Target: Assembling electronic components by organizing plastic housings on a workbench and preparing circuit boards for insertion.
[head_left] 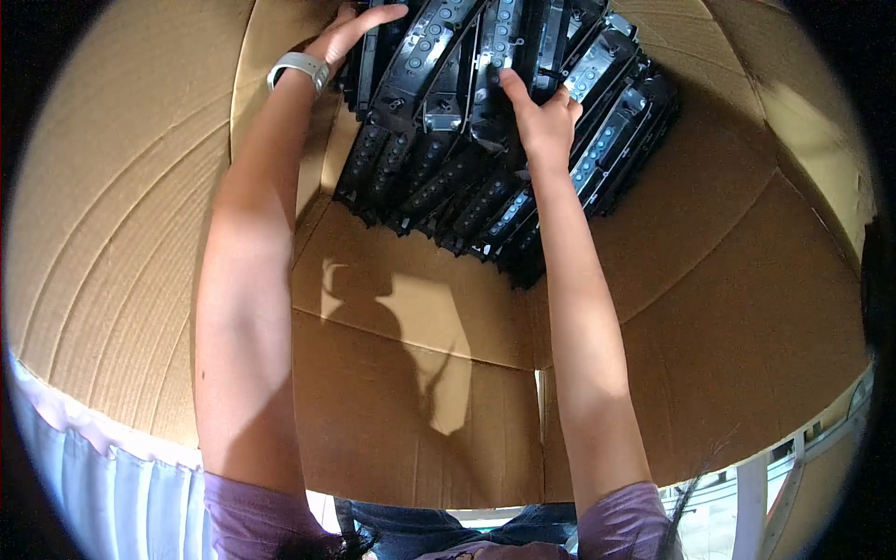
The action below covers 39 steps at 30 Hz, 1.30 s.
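Note:
A stack of long black plastic parts [434, 177], with rows of round raised studs along them, sits at the far end of a deep cardboard box. My left hand [343, 35], with a pale band at the wrist, reaches to the far left of the stack. Its thumb is stretched out over the upper parts, and the other fingertips are hidden at the picture's top edge. On the upper layer, my right hand [549, 126] has its thumb and fingers on either side of a black plastic part [497, 42]. Its fingertips are partly hidden among the parts.
Tall cardboard walls [140, 205] surround the stack, and both my forearms reach in over the near wall [420, 457]. Sunlight and a shadow fall on the cardboard in front of the parts. Outside, a pale pleated cloth [103, 476] hangs at the lower left.

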### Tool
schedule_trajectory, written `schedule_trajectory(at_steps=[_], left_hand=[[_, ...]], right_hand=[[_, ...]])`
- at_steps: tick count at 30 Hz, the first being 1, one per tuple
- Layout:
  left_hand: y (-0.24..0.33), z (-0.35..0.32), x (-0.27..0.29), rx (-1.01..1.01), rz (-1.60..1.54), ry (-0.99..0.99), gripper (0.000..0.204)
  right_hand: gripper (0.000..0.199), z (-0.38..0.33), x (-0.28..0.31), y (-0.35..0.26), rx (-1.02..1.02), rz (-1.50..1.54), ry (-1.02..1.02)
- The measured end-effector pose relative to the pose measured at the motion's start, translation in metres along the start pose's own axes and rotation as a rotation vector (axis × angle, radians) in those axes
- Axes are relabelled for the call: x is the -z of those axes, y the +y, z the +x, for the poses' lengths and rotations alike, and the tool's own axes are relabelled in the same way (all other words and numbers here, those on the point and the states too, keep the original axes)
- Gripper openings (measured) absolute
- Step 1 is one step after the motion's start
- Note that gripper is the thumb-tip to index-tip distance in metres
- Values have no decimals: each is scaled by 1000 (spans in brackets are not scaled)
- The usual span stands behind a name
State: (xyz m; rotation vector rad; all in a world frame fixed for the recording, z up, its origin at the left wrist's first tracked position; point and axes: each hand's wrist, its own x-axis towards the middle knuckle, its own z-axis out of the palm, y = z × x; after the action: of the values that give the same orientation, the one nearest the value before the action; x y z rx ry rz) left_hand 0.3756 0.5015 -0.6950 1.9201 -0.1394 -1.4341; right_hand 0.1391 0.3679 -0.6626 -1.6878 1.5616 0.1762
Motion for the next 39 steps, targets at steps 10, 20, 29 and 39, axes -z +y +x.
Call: schedule_trajectory(at_steps=[10, 20, 29, 39], left_hand=[[-3, -9, -19, -219, 58, -108, 71], [9, -10, -35, -55, -463, -88, 70], [-2, 2, -38, -34, -297, -28, 70], [5, -9, -46, -128, -281, -130, 110]], right_hand=[[76, 13, 30, 26, 324, 37, 233], [97, 21, 40, 45, 67, -231, 34], [97, 64, 21, 61, 202, 288, -73], [106, 53, 37, 16, 112, 433, -295]])
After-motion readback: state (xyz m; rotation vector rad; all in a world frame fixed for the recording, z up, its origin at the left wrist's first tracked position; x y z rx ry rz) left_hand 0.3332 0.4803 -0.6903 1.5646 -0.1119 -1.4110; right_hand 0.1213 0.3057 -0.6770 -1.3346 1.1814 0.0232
